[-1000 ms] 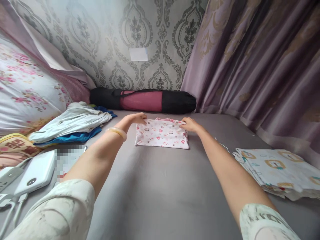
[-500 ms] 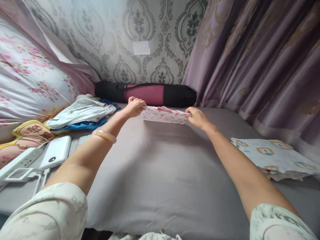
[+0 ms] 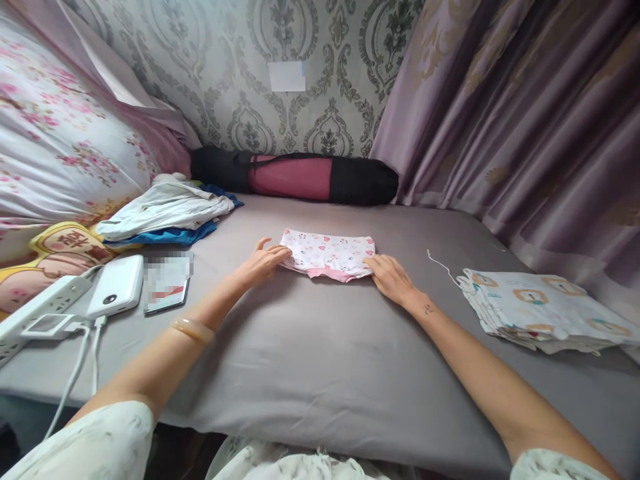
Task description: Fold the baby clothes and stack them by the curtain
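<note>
A small white garment (image 3: 325, 250) with a pink and grey print lies folded into a wide strip on the grey sheet. Pink trim (image 3: 329, 273) curves along its near edge. At the garment's left end, my left hand (image 3: 265, 261) pinches the edge between its fingertips, one finger lifted away. My right hand (image 3: 393, 277) holds the right end, thumb and fingers closed on the cloth. Parts of my fingertips are hidden under the fabric.
To the left are crumpled clothes (image 3: 170, 210), a phone (image 3: 169, 283), a white power bank (image 3: 117, 285) and a power strip (image 3: 45, 313) with cables. Folded printed cloths (image 3: 545, 307) lie at right. A long black and pink bag (image 3: 293, 179) rests against the wall.
The garment has come down from above the sheet, nearer to me, and now lies flat with its printed face up. Both hands have moved down with it.
</note>
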`<state>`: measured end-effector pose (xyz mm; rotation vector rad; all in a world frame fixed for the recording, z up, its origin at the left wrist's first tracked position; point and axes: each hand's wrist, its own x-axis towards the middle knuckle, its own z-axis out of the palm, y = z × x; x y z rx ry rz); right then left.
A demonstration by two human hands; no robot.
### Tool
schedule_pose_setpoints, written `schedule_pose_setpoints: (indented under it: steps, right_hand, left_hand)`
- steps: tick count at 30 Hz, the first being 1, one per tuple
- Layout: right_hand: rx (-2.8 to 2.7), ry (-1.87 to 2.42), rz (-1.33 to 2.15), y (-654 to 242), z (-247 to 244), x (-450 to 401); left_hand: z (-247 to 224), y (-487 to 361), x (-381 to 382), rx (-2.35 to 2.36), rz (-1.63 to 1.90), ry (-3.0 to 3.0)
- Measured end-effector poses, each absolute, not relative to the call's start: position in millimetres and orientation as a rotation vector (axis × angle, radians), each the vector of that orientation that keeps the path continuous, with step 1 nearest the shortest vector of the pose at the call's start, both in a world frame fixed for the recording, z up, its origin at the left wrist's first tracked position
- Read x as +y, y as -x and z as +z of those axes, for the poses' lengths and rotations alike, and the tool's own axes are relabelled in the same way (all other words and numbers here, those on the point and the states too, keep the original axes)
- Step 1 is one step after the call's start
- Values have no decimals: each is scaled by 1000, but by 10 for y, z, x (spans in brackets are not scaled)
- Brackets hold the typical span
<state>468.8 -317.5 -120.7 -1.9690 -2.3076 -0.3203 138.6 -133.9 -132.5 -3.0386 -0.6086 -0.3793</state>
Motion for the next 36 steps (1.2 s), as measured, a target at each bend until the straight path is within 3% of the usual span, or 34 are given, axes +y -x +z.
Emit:
schedule_pose_setpoints:
  steps: [13, 20, 26, 36]
  right_hand:
    - [-2277, 2211, 58, -4613, -963, -3127]
    - [-2034, 2132, 6, -4261, -1039, -2498]
    - [-1982, 2238, 170, -3998, -1296, -2149]
    - [-2004, 2291, 263, -4030, -1424, -2102]
  left_hand:
    - [-1231, -1340, -1290, -857, 32, 3145]
    - [-1155, -2119, -1420, -1034, -399, 2996]
    - [-1444, -2704, -1473, -1165, -271, 2973]
    - [-1607, -2734, -1398, -1151, -204, 3002]
